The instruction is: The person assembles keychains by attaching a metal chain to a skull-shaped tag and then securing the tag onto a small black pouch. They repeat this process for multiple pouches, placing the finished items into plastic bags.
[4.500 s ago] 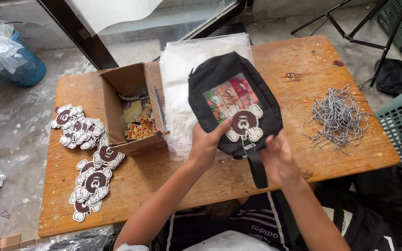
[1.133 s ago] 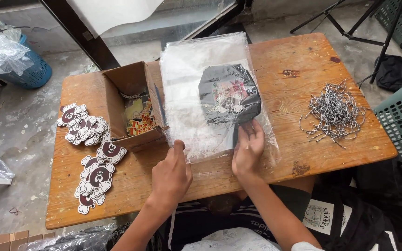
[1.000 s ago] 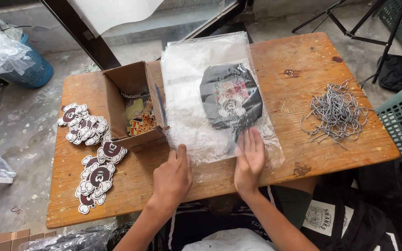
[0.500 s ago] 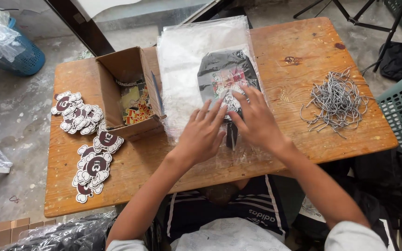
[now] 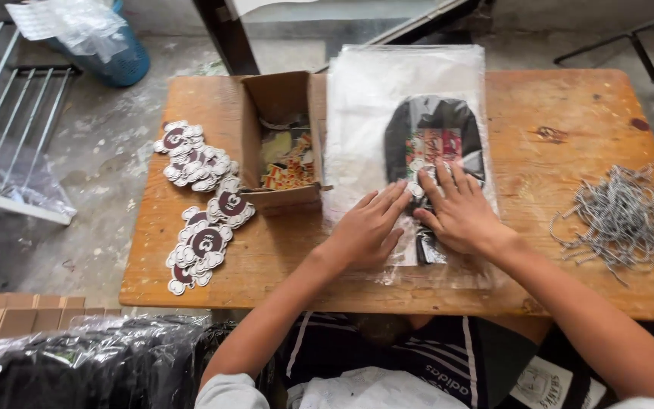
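Both hands lay flat and open, fingers spread, gripping nothing. The left hand (image 5: pixel 369 227) and the right hand (image 5: pixel 459 212) pressed side by side on a clear plastic bag (image 5: pixel 387 113) that enclosed a black pouch (image 5: pixel 433 132) with a colourful patch. The pouch lay just beyond the fingertips, its lower end under the right palm, atop a stack of similar bags. Left of the pouch stood an open cardboard box (image 5: pixel 281 144) of small printed pieces; farther left, round brown-and-white stickers (image 5: pixel 198 189) were strewn over the wooden table (image 5: pixel 569 113). Well right of the pouch lay a heap of grey metal hooks (image 5: pixel 618 220).
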